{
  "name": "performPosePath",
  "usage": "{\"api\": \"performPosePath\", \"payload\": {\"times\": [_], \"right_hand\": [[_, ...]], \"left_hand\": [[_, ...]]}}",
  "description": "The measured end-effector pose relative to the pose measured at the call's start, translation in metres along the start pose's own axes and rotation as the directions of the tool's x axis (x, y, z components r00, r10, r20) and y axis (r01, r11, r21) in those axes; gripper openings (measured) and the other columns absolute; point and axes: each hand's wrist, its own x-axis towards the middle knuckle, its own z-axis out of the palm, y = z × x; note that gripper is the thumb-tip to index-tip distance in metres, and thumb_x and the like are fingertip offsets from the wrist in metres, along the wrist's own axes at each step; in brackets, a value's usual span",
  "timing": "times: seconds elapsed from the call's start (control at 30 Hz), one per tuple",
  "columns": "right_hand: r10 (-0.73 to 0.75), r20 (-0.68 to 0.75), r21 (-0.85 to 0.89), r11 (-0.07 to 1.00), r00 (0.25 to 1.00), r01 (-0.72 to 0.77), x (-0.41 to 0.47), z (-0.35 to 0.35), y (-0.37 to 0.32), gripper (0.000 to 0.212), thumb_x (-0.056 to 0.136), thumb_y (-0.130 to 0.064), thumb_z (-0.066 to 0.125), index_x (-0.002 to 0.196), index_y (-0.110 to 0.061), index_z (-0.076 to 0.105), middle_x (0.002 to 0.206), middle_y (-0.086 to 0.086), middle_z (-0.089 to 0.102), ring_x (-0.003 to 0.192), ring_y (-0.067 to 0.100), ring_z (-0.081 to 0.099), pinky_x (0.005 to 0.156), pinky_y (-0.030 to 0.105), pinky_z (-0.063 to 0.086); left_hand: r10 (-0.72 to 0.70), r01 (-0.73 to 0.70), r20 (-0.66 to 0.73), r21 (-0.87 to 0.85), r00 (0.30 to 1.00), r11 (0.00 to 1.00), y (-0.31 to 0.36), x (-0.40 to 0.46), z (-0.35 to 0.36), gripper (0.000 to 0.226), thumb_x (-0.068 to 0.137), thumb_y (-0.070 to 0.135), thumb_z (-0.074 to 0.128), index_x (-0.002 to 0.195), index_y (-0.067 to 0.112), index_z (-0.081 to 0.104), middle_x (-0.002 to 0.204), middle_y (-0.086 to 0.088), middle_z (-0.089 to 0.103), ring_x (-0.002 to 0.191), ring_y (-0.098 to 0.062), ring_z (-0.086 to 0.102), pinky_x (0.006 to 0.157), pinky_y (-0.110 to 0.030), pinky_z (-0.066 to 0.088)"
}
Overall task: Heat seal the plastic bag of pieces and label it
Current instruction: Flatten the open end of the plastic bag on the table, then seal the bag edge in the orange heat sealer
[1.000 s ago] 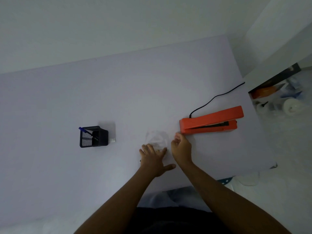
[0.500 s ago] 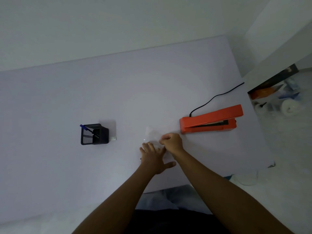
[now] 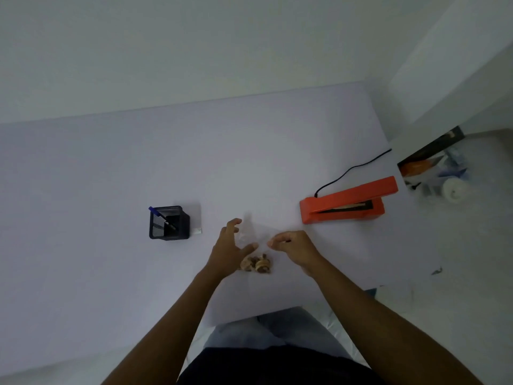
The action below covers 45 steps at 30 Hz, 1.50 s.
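A clear plastic bag (image 3: 249, 232) stands between my hands near the table's front edge, with brown pieces (image 3: 256, 265) gathered at its bottom. My left hand (image 3: 229, 247) holds the bag's left side between thumb and spread fingers. Pinching the bag's upper right edge is my right hand (image 3: 294, 245). The orange heat sealer (image 3: 344, 201) lies to the right of the bag, its jaw slightly apart. A small white label (image 3: 197, 231) lies beside the black mesh pen holder (image 3: 168, 223), which holds a blue pen (image 3: 155, 212).
The sealer's black cable (image 3: 352, 169) runs off the white table (image 3: 111, 176) at its right edge. Boxes and a white roll (image 3: 452, 190) clutter the floor at the right. My legs show below the table's front edge.
Both hands have raised the bag off the table, so the brown pieces now show at its bottom. My left hand moved from flat on the bag to its left side.
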Motion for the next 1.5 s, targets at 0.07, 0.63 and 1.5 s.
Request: {"api": "performPosePath", "payload": {"times": [0.07, 0.63, 1.5], "right_hand": [[-0.021, -0.001, -0.001, 1.0, 1.0, 0.021, -0.013, 0.001, -0.002, 0.019, 0.08, -0.021, 0.082, 0.096, -0.012, 0.079, 0.1, -0.002, 0.077, 0.098, 0.012, 0.069, 0.086, 0.024, 0.049], [-0.077, -0.235, 0.415, 0.894, 0.969, 0.172, -0.081, -0.022, -0.002, 0.023, 0.096, -0.021, 0.063, 0.102, 0.0, 0.073, 0.097, 0.014, 0.077, 0.094, 0.026, 0.074, 0.072, 0.043, 0.062], [-0.026, -0.117, 0.291, 0.955, 0.993, 0.059, -0.004, -0.224, 0.05, 0.017, 0.093, -0.026, 0.068, 0.098, -0.011, 0.075, 0.096, 0.01, 0.077, 0.085, 0.023, 0.074, 0.076, 0.041, 0.064]], "left_hand": [[0.011, -0.007, 0.045, -0.086, 0.999, 0.996, 0.003, -0.006, -0.007, 0.053, 0.083, 0.042, 0.074, 0.127, 0.026, 0.05, 0.123, 0.001, 0.057, 0.087, -0.024, 0.069, 0.058, -0.033, 0.057], [0.089, 0.012, 0.204, -0.446, 0.975, 0.895, 0.058, -0.038, 0.004, 0.02, 0.097, 0.024, 0.059, 0.099, 0.012, 0.075, 0.093, -0.006, 0.076, 0.053, -0.02, 0.062, 0.042, -0.025, 0.047], [-0.318, 0.25, 0.006, -0.63, 0.948, 0.735, 0.168, 0.039, 0.199, 0.035, 0.095, 0.039, 0.06, 0.098, 0.005, 0.07, 0.088, -0.016, 0.075, 0.061, -0.025, 0.066, 0.043, -0.025, 0.042]]}}
